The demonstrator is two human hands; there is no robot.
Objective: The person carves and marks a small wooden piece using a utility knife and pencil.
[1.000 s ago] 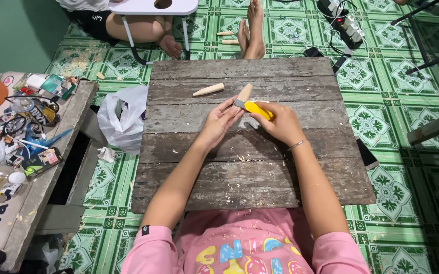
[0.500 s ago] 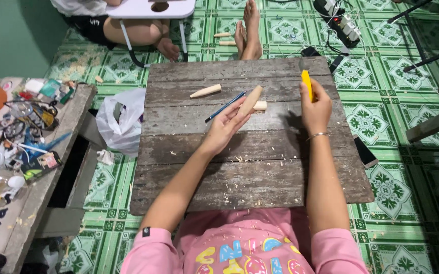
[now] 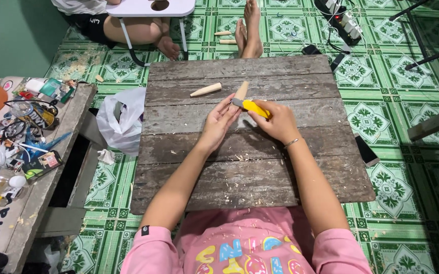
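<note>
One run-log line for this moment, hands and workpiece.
left hand: holds wooden piece | right hand: grips yellow-handled knife, blade at the piece | spare wooden piece: lying on plank table

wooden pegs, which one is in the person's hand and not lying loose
The wooden piece in the left hand, against the yellow-handled knife. The other peg lies untouched on the plank board.
</note>
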